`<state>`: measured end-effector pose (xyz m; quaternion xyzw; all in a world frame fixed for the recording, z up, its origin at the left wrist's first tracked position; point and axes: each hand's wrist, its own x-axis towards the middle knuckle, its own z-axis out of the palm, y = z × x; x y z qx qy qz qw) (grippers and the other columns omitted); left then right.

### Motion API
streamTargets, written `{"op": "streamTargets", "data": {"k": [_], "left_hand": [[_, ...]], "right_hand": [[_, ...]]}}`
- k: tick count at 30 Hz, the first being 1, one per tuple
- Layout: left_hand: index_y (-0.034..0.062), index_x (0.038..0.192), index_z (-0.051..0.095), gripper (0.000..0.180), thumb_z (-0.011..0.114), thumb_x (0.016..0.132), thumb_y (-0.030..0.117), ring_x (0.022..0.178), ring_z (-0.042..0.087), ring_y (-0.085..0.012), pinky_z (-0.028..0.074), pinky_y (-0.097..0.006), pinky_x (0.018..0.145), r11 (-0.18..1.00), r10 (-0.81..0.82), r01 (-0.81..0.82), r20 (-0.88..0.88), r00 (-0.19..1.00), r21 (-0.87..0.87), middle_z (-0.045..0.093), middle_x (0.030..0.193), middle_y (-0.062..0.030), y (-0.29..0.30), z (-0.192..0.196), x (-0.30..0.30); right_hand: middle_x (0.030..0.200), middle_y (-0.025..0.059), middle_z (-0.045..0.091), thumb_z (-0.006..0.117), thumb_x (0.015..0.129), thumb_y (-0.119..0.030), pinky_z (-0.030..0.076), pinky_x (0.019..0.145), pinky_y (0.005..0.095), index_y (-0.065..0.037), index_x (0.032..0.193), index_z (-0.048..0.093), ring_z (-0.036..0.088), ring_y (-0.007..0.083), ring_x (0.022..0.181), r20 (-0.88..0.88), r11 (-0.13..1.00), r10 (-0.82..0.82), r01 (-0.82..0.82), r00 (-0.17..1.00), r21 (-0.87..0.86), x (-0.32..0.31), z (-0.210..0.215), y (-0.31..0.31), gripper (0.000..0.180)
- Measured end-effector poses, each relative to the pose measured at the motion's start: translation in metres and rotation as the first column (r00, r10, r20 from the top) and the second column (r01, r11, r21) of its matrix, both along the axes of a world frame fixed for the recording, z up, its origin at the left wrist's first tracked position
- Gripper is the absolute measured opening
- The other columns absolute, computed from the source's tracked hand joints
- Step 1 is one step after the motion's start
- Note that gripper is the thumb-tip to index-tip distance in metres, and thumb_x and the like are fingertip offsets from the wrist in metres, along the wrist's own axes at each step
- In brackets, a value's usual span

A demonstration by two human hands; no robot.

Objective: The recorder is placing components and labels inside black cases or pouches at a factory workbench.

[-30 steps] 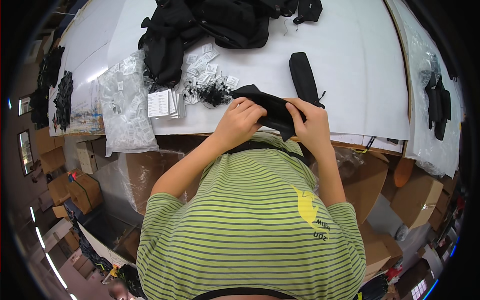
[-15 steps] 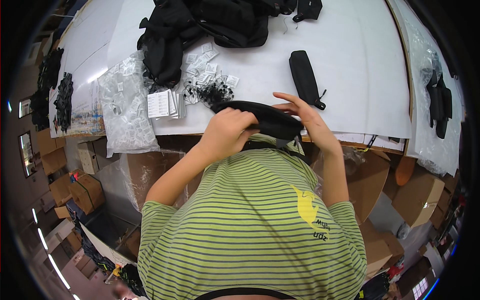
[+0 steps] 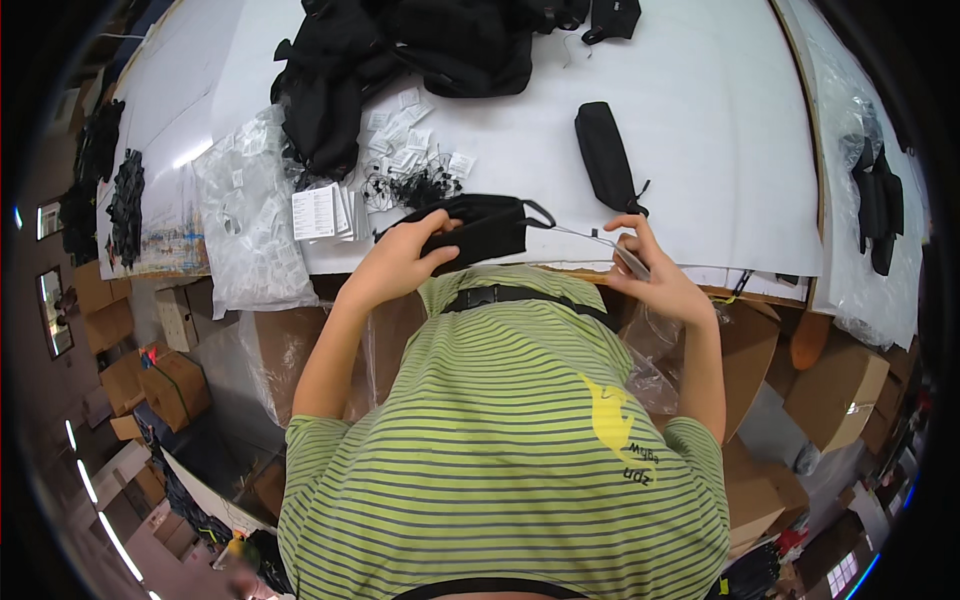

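Note:
My left hand (image 3: 400, 262) grips a black fabric pouch (image 3: 492, 232) at the table's near edge, its thumb on the near side and fingers over the top. A short black loop sticks out from the pouch's right end. From that loop a thin cord stretches to the right. Out to the right, my right hand (image 3: 668, 288) pinches a small pale tag (image 3: 632, 261) at the cord's other end. Just beyond the right hand lies a second black pouch (image 3: 604, 150), its cord end toward me.
A stack of printed cards (image 3: 318, 212), loose white packets (image 3: 402, 140) and tangled black strings (image 3: 418, 188) lie beyond the left hand. Farther back are piled black bags (image 3: 460, 50). A clear plastic bag (image 3: 250, 225) hangs over the edge at left. Cardboard boxes (image 3: 745, 355) stand below.
The pouch has shifted left with my left hand. My right hand has moved away from it to the right and lower, drawing the tag out on its cord.

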<state>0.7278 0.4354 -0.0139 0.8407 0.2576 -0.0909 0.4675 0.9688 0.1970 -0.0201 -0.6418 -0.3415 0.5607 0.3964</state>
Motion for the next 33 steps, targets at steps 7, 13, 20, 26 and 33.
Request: {"op": "streamTargets", "data": {"k": [7,13,20,26,33], "left_hand": [[-0.0005,0.094,0.049,0.021,0.061,0.082,0.013,0.080,0.054,-0.0183,0.043,-0.030,0.077,0.924,-0.185,0.157,-0.048,0.982,-0.348,0.064,0.104,-0.0109,0.000,0.007,-0.001],[0.0013,0.097,0.052,0.025,0.063,0.080,0.016,0.081,0.056,-0.0215,0.044,-0.032,0.075,0.905,-0.276,0.274,0.040,0.960,-0.325,0.063,0.099,-0.0092,-0.010,0.012,0.009],[0.0021,0.103,0.054,0.030,0.064,0.079,0.018,0.080,0.057,-0.0256,0.044,-0.034,0.071,0.884,-0.375,0.356,-0.007,0.927,-0.302,0.061,0.092,-0.0095,-0.013,0.024,0.022],[0.0017,0.102,0.055,0.029,0.064,0.080,0.018,0.080,0.057,-0.0254,0.045,-0.033,0.070,0.883,-0.389,0.363,-0.032,0.921,-0.297,0.061,0.091,-0.0088,-0.011,0.021,0.023],[-0.0004,0.088,0.057,0.024,0.069,0.075,0.016,0.098,0.056,-0.0291,0.045,-0.034,0.082,0.934,-0.344,0.344,0.021,0.939,-0.093,0.057,0.108,-0.0128,-0.007,0.028,0.031]], "right_hand": [[0.072,0.0106,0.067,0.066,0.078,-0.007,0.043,0.051,0.0253,0.003,0.077,0.063,0.057,0.0116,0.058,-0.080,0.855,-0.498,0.504,0.864,0.123,0.040,-0.008,0.000,0.010],[0.056,0.0028,0.052,0.065,0.084,-0.028,0.034,0.047,0.0226,-0.008,0.074,0.058,0.045,0.0118,0.050,-0.840,0.370,-0.535,0.870,-0.087,-0.326,-0.007,-0.059,0.069,0.023],[0.049,-0.0007,0.034,0.057,0.088,-0.040,0.020,0.041,0.0239,-0.011,0.074,0.055,0.025,0.0098,0.040,-0.904,0.627,-0.414,0.754,0.109,-0.196,-0.030,-0.059,0.097,0.032],[0.050,-0.0021,0.036,0.057,0.088,-0.036,0.019,0.041,0.0216,-0.008,0.074,0.056,0.023,0.0079,0.039,-0.839,0.593,-0.523,0.770,0.149,-0.233,-0.035,-0.055,0.098,0.032],[0.046,-0.0104,0.030,0.068,0.083,-0.025,0.014,0.041,0.0244,-0.008,0.054,0.048,0.020,0.0014,0.044,-0.242,0.715,-0.588,0.636,0.772,0.292,-0.017,-0.036,0.101,0.039]]}}
